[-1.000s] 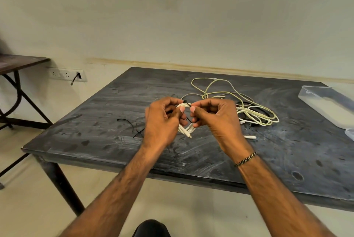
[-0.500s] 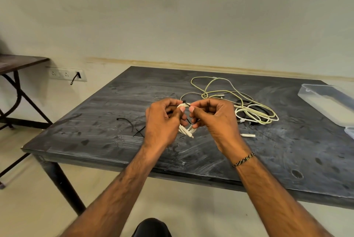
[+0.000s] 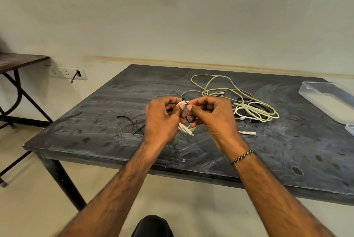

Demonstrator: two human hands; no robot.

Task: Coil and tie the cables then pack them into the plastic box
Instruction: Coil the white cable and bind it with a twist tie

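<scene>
Both hands, left (image 3: 162,120) and right (image 3: 212,116), hold a coiled white cable (image 3: 186,127) in a tight grip between them above the surface (image 3: 115,106), pinching a black tie (image 3: 188,120).

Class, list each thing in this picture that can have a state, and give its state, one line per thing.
White cable: coiled, held in both hands.
Black tie: looped at the coil, pinched.
Left hand: grips the coil.
Right hand: pinches the tie.
Loose cables: uncoiled on the table.
Spare ties: lying unused.
Plastic box: open.
</scene>
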